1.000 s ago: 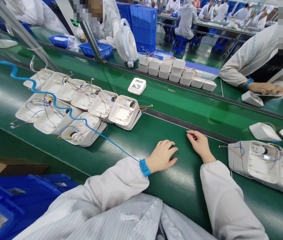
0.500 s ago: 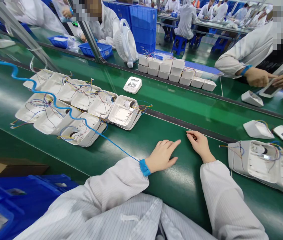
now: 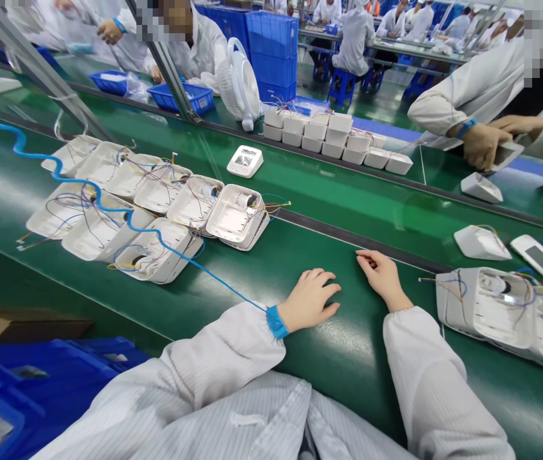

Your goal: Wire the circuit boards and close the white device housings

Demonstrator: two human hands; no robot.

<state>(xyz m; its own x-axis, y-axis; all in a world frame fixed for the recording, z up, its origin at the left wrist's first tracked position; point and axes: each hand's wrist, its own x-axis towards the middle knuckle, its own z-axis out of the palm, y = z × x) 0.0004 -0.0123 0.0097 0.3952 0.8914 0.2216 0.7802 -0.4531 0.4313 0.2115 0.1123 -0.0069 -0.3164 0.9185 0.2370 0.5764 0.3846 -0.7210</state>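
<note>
Green bench, hands apart, left spread, right curled, green belt, white fan, stacked blue crates beyond

One view is given, by a camera worn on the head and aimed forward and down. The coat is caught at the bottom edge, nearest the lens; the left hand and right hand are seen from above and behind, close by. The bench is shown slanting down to the right. The fan is seen farther off, the stools beyond it.
</note>
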